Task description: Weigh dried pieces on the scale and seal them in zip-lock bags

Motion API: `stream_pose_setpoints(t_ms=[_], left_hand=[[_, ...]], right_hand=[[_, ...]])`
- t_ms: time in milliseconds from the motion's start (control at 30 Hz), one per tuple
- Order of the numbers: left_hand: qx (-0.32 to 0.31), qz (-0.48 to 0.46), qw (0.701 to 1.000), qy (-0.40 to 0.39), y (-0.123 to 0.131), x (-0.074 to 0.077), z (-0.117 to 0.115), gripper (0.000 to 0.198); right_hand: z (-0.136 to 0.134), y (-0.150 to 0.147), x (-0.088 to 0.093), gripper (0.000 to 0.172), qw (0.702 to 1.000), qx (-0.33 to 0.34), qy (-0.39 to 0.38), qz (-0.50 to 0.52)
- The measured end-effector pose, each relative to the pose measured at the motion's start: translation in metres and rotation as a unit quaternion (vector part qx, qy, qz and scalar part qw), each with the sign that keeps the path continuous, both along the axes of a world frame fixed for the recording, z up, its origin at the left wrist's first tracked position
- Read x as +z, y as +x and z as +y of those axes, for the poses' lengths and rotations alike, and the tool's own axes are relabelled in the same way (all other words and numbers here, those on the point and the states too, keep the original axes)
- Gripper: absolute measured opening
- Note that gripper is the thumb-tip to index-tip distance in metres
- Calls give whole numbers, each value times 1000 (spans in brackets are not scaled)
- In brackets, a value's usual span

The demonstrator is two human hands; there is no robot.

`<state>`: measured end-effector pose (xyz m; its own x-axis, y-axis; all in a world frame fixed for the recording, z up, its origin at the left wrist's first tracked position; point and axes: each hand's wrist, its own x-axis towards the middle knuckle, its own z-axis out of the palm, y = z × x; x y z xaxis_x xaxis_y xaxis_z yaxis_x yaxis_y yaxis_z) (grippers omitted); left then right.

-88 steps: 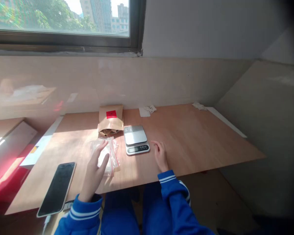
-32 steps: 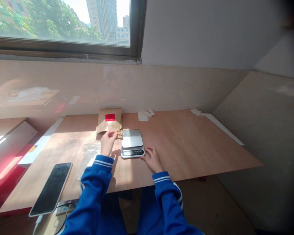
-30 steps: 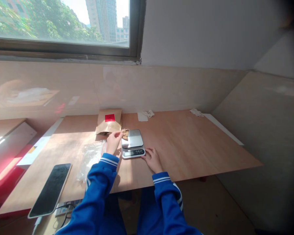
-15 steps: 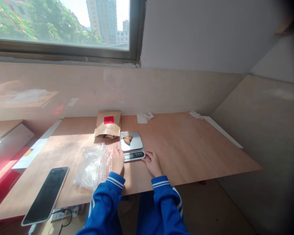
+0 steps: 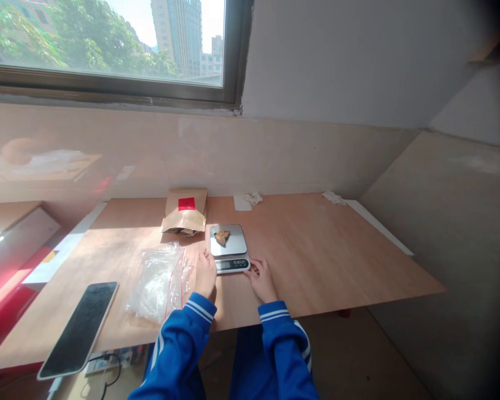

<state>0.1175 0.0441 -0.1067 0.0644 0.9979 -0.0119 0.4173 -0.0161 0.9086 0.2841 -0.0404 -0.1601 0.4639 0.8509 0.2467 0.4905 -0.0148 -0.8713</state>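
Note:
A small digital kitchen scale (image 5: 235, 244) with a silver plate and a black button panel lies on the wooden table. On its plate rest a few brown, dry-looking pieces (image 5: 222, 237); their exact kind is not clear. My left hand (image 5: 205, 274) is closed at the scale's left front edge, its fingertips partly hidden. The thumb and fingers of my right hand (image 5: 261, 279) grip the right front corner. Just left of my left hand lies a clear zip bag (image 5: 155, 283) with a red seal line.
Behind the zip bag sits a brown paper pouch (image 5: 186, 214) with a red label, its mouth facing me. A large phone (image 5: 79, 330) overhangs the table's front left edge. Crumpled tissue (image 5: 251, 198) lies by the wall, below the window (image 5: 108, 83).
The scale has shifted slightly right and turned a little straighter between my hands, carrying the brown pieces along. Both hands have moved with it.

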Motion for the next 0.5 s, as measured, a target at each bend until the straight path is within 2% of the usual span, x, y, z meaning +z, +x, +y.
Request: stream_pose_setpoints(t_ms=[200,267,333,400,500], left_hand=[[13,18,1000,7,0,9,0,36],[34,25,998,42,-4,17,6,35],[73,37,989,119,-12,25,17,37],[100,46,978,178,-24,31,34,38],[143,95,970,170,-44,32,62,36]], right_hand=[[4,6,-6,32,1000,12,-3,27],[6,18,-8,34,997,32,-15,73],[10,34,-8,34,995,29,-26,94],[14,49,-6,31,998,-39,-25,42],[20,62,-5,29,978,-188,-18,-92]])
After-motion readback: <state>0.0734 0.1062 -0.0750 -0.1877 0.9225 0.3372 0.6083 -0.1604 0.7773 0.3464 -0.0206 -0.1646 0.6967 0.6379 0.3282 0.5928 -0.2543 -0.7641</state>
